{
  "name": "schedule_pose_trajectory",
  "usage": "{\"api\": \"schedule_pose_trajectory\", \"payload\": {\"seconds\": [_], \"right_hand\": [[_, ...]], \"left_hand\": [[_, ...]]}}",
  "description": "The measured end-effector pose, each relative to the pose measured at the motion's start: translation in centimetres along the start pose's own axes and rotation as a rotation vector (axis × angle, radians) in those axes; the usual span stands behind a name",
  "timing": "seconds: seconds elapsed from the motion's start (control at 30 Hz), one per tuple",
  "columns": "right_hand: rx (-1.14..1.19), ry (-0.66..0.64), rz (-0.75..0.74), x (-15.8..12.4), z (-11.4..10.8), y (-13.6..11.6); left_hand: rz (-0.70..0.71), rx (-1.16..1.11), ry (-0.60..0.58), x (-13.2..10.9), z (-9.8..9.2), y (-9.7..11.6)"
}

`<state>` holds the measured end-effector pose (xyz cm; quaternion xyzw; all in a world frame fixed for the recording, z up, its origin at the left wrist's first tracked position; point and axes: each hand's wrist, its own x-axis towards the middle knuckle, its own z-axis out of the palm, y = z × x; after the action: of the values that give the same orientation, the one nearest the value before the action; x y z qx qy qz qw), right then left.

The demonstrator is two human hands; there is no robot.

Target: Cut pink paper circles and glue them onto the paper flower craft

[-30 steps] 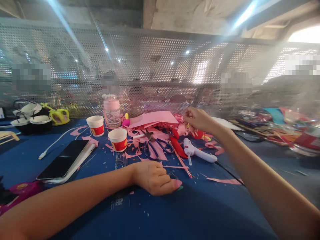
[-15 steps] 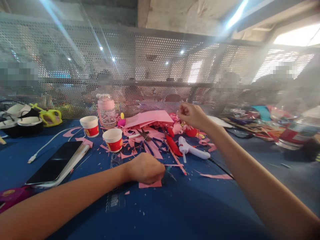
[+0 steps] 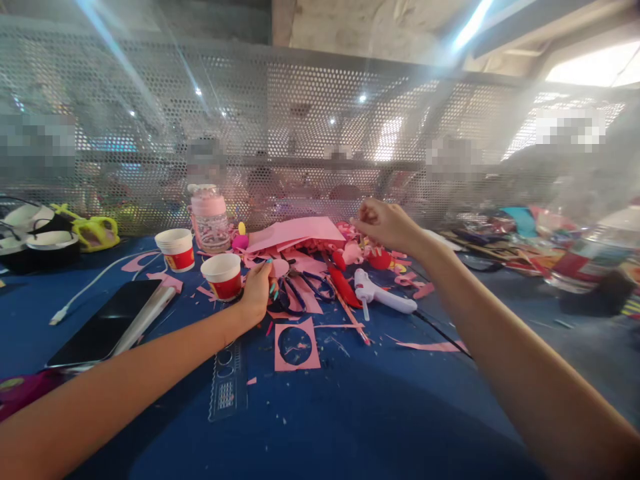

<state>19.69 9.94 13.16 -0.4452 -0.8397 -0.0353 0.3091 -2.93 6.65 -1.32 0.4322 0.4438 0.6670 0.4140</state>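
Note:
My left hand (image 3: 257, 292) is closed on a pink paper circle (image 3: 280, 267), pinched at the fingertips beside the front paper cup (image 3: 223, 277). Just right of that hand lie blue-handled scissors (image 3: 294, 297). A square of pink paper (image 3: 316, 361) with a round hole cut in it lies on the blue table in front. My right hand (image 3: 383, 225) hovers at the back, over the pile of pink and red pieces, its fingers curled in a pinch. Whatever those fingers hold, if anything, is too small to make out.
A white glue gun (image 3: 387, 297) with a black cord lies right of centre, near red-handled pliers (image 3: 345, 285). Pink sheets (image 3: 305, 233) are stacked behind. A clear stencil ruler (image 3: 227, 387), a phone (image 3: 107, 323), another cup (image 3: 175, 249) and a pink-topped bottle (image 3: 210, 217) stand or lie leftward.
My left hand has moved back and left, off the holed pink square, and now holds the paper circle by the cup. My right hand has stayed nearly in place.

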Motion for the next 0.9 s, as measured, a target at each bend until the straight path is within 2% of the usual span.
{"api": "schedule_pose_trajectory", "payload": {"seconds": [0.1, 0.23, 0.3, 0.43, 0.53, 0.63, 0.73, 0.8, 0.9], "right_hand": [[-0.002, 0.067, -0.033, 0.1, 0.3, 0.0], [0.06, 0.34, -0.037, 0.1, 0.1, -0.1], [0.122, 0.435, -0.036, 0.1, -0.5, -0.3], [0.11, 0.475, -0.026, -0.1, -1.7, -0.9], [0.068, 0.37, -0.044, 0.1, -1.8, -1.4], [-0.1, 0.187, -0.103, 1.1, -0.4, -1.5], [-0.304, -0.001, -0.113, 2.8, 2.5, -1.6], [-0.338, -0.102, -0.052, 4.1, 4.9, -1.7], [-0.362, -0.187, -0.088, 5.6, 8.4, -2.1]], "left_hand": [[-0.031, 0.04, -0.045, -0.4, 0.1, 0.2], [-0.055, 0.126, -0.139, -1.0, 0.3, 0.5], [-0.072, 0.166, -0.181, -1.2, 0.5, 0.7], [-0.073, 0.236, -0.225, -1.5, 0.6, 1.2], [-0.059, 0.279, -0.258, -1.5, 0.7, 1.5], [-0.036, 0.304, -0.28, -1.4, 0.7, 1.4], [-0.008, 0.314, -0.301, -1.3, 0.7, 1.1], [0.008, 0.319, -0.307, -1.3, 0.7, 1.0], [0.032, 0.332, -0.303, -1.3, 0.6, 1.0]]}}
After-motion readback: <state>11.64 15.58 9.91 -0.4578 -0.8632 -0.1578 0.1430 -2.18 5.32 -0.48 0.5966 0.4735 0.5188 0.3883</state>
